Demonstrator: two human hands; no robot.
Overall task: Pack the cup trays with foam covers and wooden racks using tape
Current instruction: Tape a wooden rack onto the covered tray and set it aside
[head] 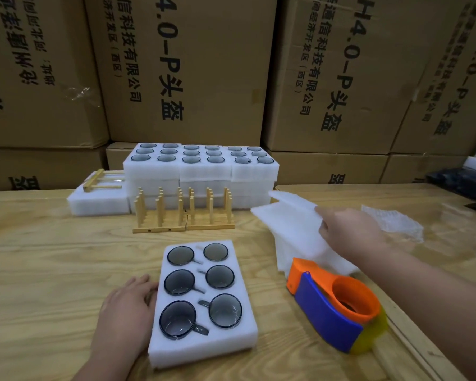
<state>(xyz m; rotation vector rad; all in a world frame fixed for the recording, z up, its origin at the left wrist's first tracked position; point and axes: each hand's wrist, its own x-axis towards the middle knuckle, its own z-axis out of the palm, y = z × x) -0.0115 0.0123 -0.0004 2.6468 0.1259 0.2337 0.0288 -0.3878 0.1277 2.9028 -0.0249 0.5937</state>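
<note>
Nearest the camera, a white foam tray (204,345) lies on the wooden bench (52,270), holding six dark glass cups (177,320) in two columns of three. Of the two hands, the left hand (127,306) rests against the tray's left edge, fingers loosely curved and touching the foam without gripping it. The right hand (346,229) reaches out over a pile of foam covers (291,215) to the right of the tray, its fingers lying on the top sheet, which is lifted at a slant; whether they pinch it cannot be told. Just in front of that pile sits a tape dispenser (333,306), orange and blue, on the bench near the tray's right side. Farther back, two wooden racks (182,213) stand side by side with their pegs upright. Behind them is a stack of foam trays (201,171) with cups in the top layer, and to its left a lower foam block (96,202) with a rack lying on top. Crumpled clear plastic wrap (393,221) lies at the far right. Cardboard boxes (190,64) with printed lettering fill the background.
</note>
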